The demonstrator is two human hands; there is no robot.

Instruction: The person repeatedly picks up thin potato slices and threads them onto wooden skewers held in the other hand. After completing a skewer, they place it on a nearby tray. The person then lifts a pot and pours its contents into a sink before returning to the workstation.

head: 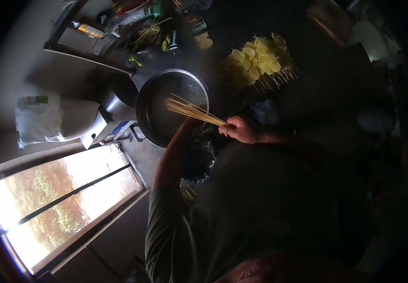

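A bundle of thin wooden skewers (pixel 196 112) is held by one end in my right hand (pixel 241 129), its other end fanning out over a large round metal pot (pixel 138 106). One skewer stands slightly apart from the bunch. My left hand (pixel 196 116) is at the pot's near right side, partly behind the skewers and in shadow; its fingers are hidden. Farther off to the right lies a pile of pale yellow round slices on skewers (pixel 257 60), with many stick ends poking out. The pot's inside is dark, with pale specks along its far wall.
Leafy green stalks (pixel 147 35), a peeler-like tool (pixel 173 40) and a few loose pale slices (pixel 204 40) lie at the back. A dark plastic bag (pixel 204 155) is close to my body. To the left are a white bag (pixel 39 120) and a bright window (pixel 69 205).
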